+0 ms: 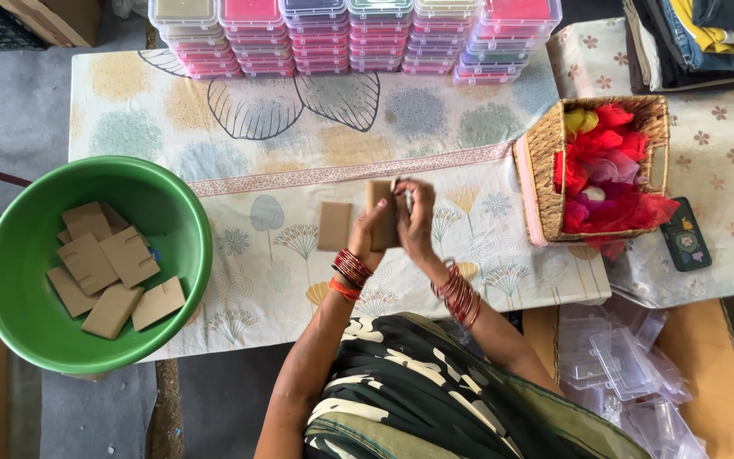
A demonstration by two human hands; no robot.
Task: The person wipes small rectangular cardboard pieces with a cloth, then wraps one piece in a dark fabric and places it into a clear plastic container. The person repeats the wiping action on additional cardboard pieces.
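At frame centre, one brown card is being held upright above the desk, gripped by both raised hands, left and right. One card is lying beside; seven are lying in the green basin.

Home packing workshop (stacked plastic boxes, card blanks)

a low table under a leaf-printed cloth carries stacked clear plastic boxes along its far edge, a woven basket of red and yellow fabric at right, and one brown card lying flat mid-table.
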